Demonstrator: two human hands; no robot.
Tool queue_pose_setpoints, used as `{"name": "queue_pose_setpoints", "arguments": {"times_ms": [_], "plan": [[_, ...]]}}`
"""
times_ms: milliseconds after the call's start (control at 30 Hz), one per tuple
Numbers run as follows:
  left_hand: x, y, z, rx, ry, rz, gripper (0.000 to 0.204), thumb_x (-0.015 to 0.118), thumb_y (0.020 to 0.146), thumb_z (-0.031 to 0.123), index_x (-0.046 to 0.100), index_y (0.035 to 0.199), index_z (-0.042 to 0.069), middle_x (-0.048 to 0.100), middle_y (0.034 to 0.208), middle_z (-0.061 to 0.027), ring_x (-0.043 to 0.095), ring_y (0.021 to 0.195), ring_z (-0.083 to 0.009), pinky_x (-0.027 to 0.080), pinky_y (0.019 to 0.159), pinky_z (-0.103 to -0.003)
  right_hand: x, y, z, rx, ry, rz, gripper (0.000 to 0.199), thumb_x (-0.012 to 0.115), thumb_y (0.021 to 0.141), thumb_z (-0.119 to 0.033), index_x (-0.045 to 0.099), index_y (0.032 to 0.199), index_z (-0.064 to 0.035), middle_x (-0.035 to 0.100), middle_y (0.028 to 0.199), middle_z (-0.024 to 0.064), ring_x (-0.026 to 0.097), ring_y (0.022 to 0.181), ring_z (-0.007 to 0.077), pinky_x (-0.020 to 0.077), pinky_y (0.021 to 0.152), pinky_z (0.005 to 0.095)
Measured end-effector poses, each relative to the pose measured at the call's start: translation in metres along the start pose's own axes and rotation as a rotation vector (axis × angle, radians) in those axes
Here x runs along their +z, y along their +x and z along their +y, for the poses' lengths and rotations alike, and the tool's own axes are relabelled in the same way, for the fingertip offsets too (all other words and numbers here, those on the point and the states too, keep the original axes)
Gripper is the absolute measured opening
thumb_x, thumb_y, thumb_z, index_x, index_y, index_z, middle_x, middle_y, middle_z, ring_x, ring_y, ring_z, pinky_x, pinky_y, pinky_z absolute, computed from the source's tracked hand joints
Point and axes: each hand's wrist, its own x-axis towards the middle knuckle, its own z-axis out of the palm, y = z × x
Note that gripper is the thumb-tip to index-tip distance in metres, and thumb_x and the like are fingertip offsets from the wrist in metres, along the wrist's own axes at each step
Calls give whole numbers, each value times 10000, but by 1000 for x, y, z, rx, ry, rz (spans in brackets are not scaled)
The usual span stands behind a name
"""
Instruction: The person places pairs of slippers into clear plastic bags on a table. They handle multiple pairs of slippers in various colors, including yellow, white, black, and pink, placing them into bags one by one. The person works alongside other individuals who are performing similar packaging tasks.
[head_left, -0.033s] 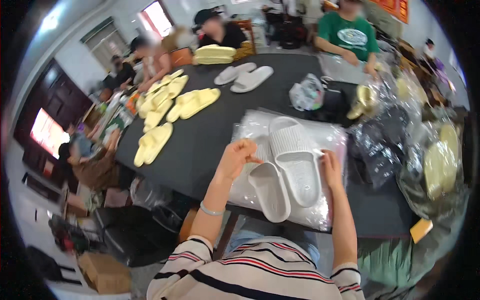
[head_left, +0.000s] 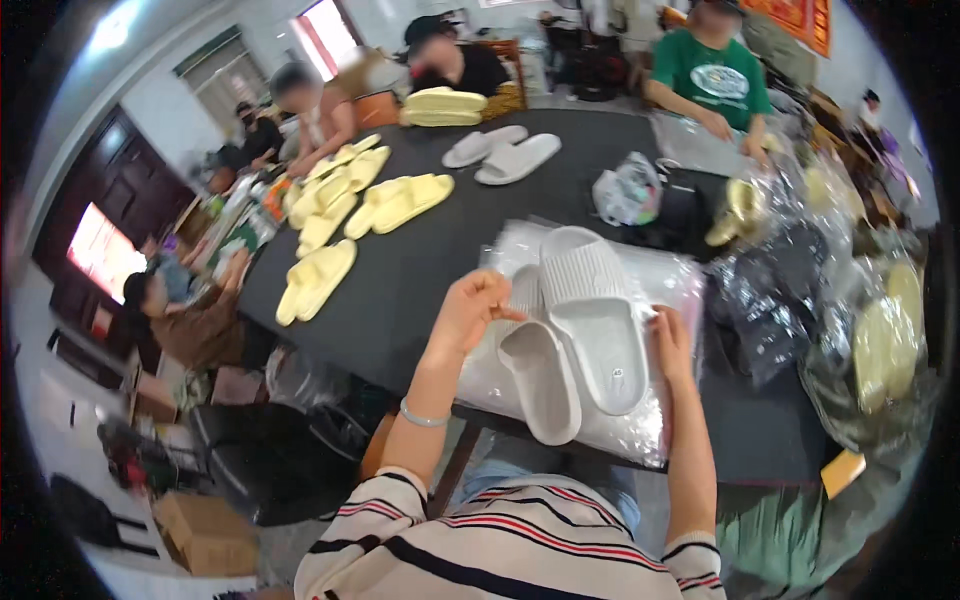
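Two pale grey slippers lie in front of me, toes pointing away, on a stack of clear plastic bags [head_left: 650, 440]. The right slipper [head_left: 605, 340] overlaps the left slipper [head_left: 545, 390]. At the left slipper's strap is my left hand [head_left: 475, 312], its fingers curled in and one fingertip at the strap's edge; whatever they pinch is hidden. Beside the right slipper's outer edge, my right hand [head_left: 672, 338] is seen edge-on above the plastic, fingers slightly bent and apart from the slipper, with nothing visible in them.
Several yellow slippers [head_left: 315, 282] lie at the left of the black table [head_left: 420, 270]. Another grey pair [head_left: 518, 160] lies farther back. Bagged slippers [head_left: 885, 340] and dark plastic [head_left: 770, 290] crowd the right side. Other people sit around the table, one in a green shirt [head_left: 705, 80].
My right fingertips have drawn slightly away from the right slipper's edge. That slipper's strap end looks a little higher. My left hand stays by the left strap. The whole view has shifted slightly.
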Motion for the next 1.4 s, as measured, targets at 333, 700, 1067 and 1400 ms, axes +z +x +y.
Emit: {"name": "queue_pose_setpoints", "arguments": {"times_ms": [333, 700, 1067, 1400], "plan": [[-154, 10, 113, 301, 547, 354, 302, 718, 855, 113, 551, 607, 77, 466, 625, 31, 434, 515, -63, 570, 576, -295, 5, 5, 14, -118, -36, 7, 244, 550, 957, -147, 620, 1132, 7, 662, 934, 95, 604, 844, 149, 477, 774, 282], [-270, -35, 17, 504, 1627, 561, 529, 787, 757, 220, 565, 1194, 22, 593, 1129, -194, 588, 1021, -324, 462, 933, -390, 2, 1, 14, -120, -75, -14, 220, 578, 934, -115, 634, 1103, 16, 630, 929, 73, 568, 829, 137, 465, 765, 270], [-270, -91, -41, -24, 1891, 646, 467, 562, 919, 410, 507, 1372, 306, 392, 1478, -130, 278, 1380, -449, 136, 974, -814, 4, 4, 22, -177, -165, -33, 227, 577, 941, -125, 617, 1113, 18, 629, 997, 76, 570, 918, 163, 453, 831, 276], [-351, -72, -6, -213, 1953, 758, 504, 430, 962, 503, 431, 1427, 308, 329, 1536, -83, 287, 1416, -342, 148, 1061, -738, -3, 3, 33, -157, -148, -64, 241, 539, 966, -112, 585, 1162, 22, 598, 1063, 74, 552, 960, 149, 445, 856, 269]]}}
